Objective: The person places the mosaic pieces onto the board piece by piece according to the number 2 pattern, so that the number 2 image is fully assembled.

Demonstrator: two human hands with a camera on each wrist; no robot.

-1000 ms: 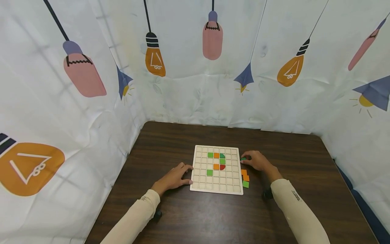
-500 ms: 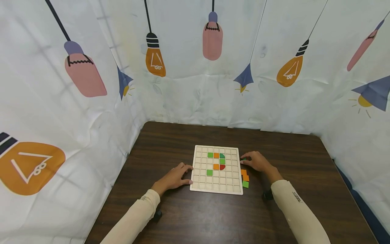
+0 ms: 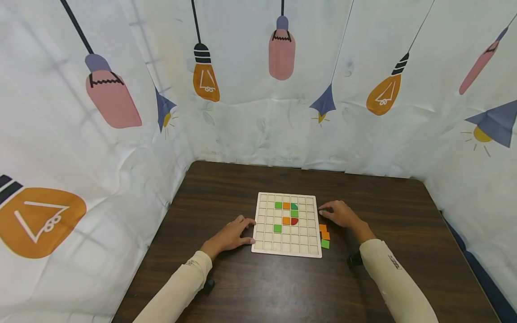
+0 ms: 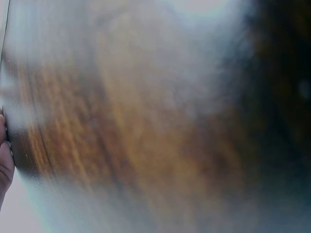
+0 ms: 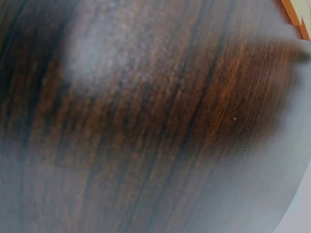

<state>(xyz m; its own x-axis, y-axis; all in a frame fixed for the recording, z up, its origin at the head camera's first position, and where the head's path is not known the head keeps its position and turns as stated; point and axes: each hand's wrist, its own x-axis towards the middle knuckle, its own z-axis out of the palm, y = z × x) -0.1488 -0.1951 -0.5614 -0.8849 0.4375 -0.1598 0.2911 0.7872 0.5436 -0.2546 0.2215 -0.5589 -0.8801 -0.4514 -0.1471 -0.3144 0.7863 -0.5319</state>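
Grid board (image 3: 287,240): flat near the middle of the table (image 3: 258,291), slightly turned; pale, wood-like, roughly square, ruled into small cells.
Layout: green squares (image 3: 277,228), orange squares (image 3: 286,220), a red piece (image 3: 294,221) with a rounded edge and a green rounded piece (image 3: 294,207) sit in cells on its far and middle part.
Loose pieces (image 3: 325,243): orange and green, just beside the board's right edge; crowded, exact count uncertain.
Left hand (image 3: 229,235): relaxed, fingers parted, thumb and a fingertip at the board's left edge; grips nothing visible.
Right hand (image 3: 342,213): thumb and fingers drawn near each other just beside the board's right edge; cannot tell whether they pinch anything.
Wrist views: mostly blurred wood grain; left fingers cut off at the border, an orange edge (image 5: 290,11) cut off at the right view's upper corner.
Table: dark, streaked, glossy in patches; far corners rounded, near edge out of frame; wide surface on both sides of the board.
Sleeves (image 3: 181,282): pale cloth, cut off below.
Backdrop (image 3: 258,116): white creased cloth printed with lamps and bulbs, close behind the far edge.
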